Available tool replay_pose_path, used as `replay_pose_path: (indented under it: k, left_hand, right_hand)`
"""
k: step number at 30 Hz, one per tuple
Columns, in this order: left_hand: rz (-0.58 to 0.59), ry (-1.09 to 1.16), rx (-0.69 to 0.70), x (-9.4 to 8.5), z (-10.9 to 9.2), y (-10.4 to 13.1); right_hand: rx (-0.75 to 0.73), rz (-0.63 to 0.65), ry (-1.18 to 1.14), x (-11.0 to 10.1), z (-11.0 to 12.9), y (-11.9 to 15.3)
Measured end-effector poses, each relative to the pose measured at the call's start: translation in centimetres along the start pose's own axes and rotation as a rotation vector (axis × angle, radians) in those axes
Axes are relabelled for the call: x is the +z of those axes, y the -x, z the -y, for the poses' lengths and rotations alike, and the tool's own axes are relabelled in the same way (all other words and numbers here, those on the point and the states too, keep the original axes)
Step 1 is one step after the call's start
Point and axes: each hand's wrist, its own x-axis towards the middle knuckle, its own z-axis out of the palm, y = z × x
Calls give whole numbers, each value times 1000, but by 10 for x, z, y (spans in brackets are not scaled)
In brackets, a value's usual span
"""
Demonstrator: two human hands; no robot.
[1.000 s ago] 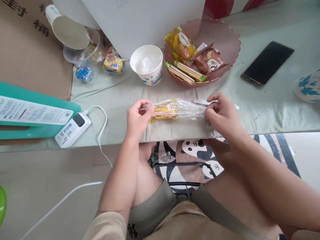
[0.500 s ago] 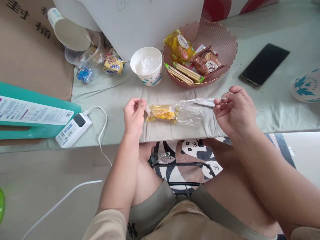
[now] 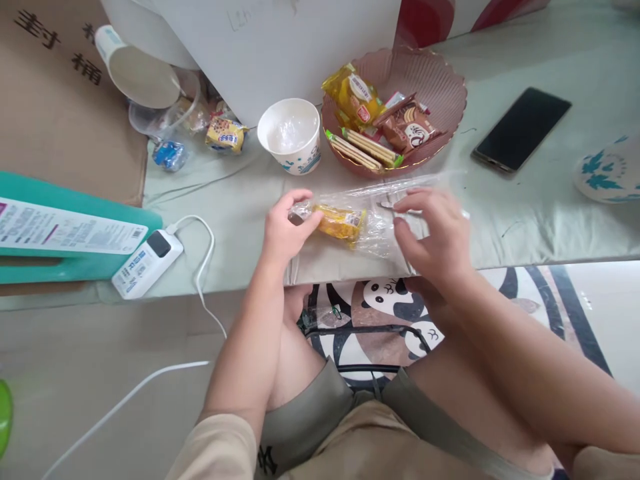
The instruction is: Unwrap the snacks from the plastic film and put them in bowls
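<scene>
The left hand reaches forward over the worktop, back upward, thumb and forefinger parted; whether it grips anything is unclear. Just right of it, at the thumb, lies the yellow packet, tilted slightly down to the right, among crumpled clear film spreading rightward. Farther right, apart from the packet, the right hand bends in at the film's end, fingers curled, thumb spread, loosely unclosed.
</scene>
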Motion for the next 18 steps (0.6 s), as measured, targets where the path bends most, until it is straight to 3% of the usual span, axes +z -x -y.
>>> replay_pose_path:
  k: [4,8,13,18]
  left_hand:
    - [-121,31,-105,2,-7,3]
    - [-270,234,-305,-6,-5,3]
    - [-366,383,-453,-20,1,-6]
    - [-361,407,-560,-28,4,-12]
  right_hand:
    - [-135,199,245,15,8,6]
    - [-187,279,288,25,1,3]
    - [-324,327,235,18,0,-4]
    - [-389,521,272,-1,9,-6]
